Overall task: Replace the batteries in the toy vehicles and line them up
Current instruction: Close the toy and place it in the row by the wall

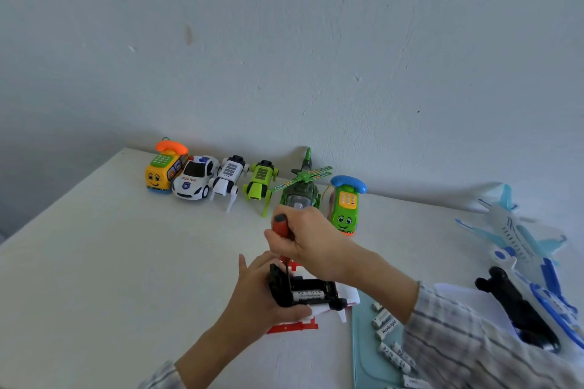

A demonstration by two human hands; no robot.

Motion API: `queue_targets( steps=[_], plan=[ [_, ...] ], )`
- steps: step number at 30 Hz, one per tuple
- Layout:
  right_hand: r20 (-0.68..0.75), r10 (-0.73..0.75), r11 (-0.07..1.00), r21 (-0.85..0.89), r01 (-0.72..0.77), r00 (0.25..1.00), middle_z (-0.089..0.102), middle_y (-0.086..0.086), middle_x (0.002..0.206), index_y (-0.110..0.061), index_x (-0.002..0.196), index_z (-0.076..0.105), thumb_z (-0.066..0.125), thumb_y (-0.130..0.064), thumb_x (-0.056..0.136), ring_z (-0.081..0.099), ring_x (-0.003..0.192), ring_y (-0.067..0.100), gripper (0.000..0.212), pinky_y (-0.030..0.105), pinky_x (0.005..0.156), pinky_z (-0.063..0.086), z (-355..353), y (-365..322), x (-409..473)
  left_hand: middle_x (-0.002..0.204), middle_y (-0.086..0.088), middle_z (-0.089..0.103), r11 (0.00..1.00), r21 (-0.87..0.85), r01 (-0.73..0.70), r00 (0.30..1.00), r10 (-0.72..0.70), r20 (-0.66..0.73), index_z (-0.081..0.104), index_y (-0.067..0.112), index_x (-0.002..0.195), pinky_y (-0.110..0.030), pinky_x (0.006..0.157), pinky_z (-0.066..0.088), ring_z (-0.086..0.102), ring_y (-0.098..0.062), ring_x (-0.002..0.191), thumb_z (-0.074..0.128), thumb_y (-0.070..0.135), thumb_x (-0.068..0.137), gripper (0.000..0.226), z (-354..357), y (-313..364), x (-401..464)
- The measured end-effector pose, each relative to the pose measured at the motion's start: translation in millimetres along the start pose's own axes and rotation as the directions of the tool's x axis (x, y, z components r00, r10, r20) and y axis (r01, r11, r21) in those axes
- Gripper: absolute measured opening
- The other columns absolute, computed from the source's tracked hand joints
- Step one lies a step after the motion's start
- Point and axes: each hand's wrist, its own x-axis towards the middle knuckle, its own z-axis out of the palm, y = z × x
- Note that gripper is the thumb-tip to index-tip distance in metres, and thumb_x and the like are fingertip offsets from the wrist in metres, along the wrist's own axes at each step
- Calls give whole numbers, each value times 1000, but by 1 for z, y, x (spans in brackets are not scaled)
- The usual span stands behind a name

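I see the red-and-white toy vehicle [303, 300] lying belly-up at the table's near middle, battery bay exposed. My left hand [262, 294] clasps its body to steady it while my right hand [311, 237] grips the screwdriver [282, 232] upright, its tip down at the bay's edge. Six toys line the wall; spare batteries [387, 327] wait nearby.

Both bare forearms emerge from pale plaid sleeves [467, 344] with grey-blue lines.

A single head-worn wide-angle view looks forward and down from the person's own seat across the white tabletop [126, 262] toward the pale plaster wall [284, 41]. Both forearms enter from the lower edge, close beneath the lens; straight lines bow at the margins.
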Motion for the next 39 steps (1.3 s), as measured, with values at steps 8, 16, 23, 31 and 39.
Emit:
queue_targets(
  steps=[8,16,23,31,39],
  plan=[
    [-40,-84,996,-11,84,996,46,6,59,-7,75,46,53,-22,96,41,49,16,26,35,54,41,-8,-17,7,97,23,57,1000,-24,2,999,-1,33,57,31,78,-54,117,3,52,3,102,78,57,47,45,2,-1,1],
    [-197,158,985,-36,-168,968,57,18,64,-13,61,43,69,-14,81,54,52,23,33,41,56,50,-23,18,-20,111,27,53,998,-58,-16,1000,16,14,54,36,78,-42,114,-5,49,8,109,79,60,43,49,0,-2,2],
    [21,166,876,-463,-138,986,56,4,72,-20,81,49,61,-23,84,46,68,21,12,29,56,33,22,34,-43,108,26,54,998,-50,-45,999,46,16,53,50,83,-41,114,-4,49,7,108,77,58,44,47,0,-3,3],
    [-21,109,913,-394,-109,994,58,5,68,-19,76,49,59,-16,78,49,63,24,11,33,55,35,25,27,-46,107,23,56,996,-72,-49,999,50,13,53,48,82,-42,114,-4,52,4,107,79,59,45,47,0,-4,3],
    [-458,522,754,-147,-640,720,42,1,47,-13,53,36,75,-11,64,35,42,12,41,24,44,32,-83,86,-116,110,23,57,995,-51,-88,995,86,-40,61,33,78,-40,111,1,51,8,106,76,65,41,51,1,-8,1]
  ],
)
